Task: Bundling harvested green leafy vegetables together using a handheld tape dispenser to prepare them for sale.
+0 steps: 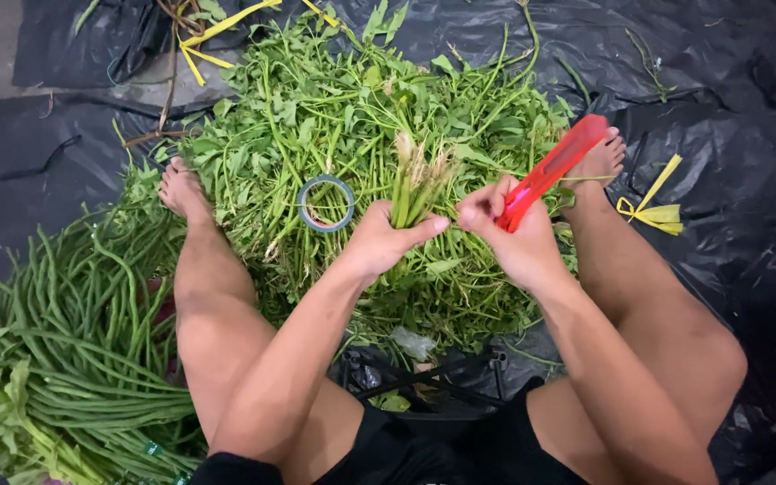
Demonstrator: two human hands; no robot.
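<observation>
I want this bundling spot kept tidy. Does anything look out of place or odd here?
One thing: the roll of tape lies on the heap of leafy greens, not on the plastic sheet. Yellow straps lie loose beside the foot. The left hand grips a stem bundle; the right hand holds a red tool.

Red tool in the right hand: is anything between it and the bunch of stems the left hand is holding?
Nothing visible does. The right hand holds the red tool right beside the bunch of stems, which the left hand grips upright. Only a small open gap separates them. The roll of tape lies off to the left on the pile of greens.
</observation>
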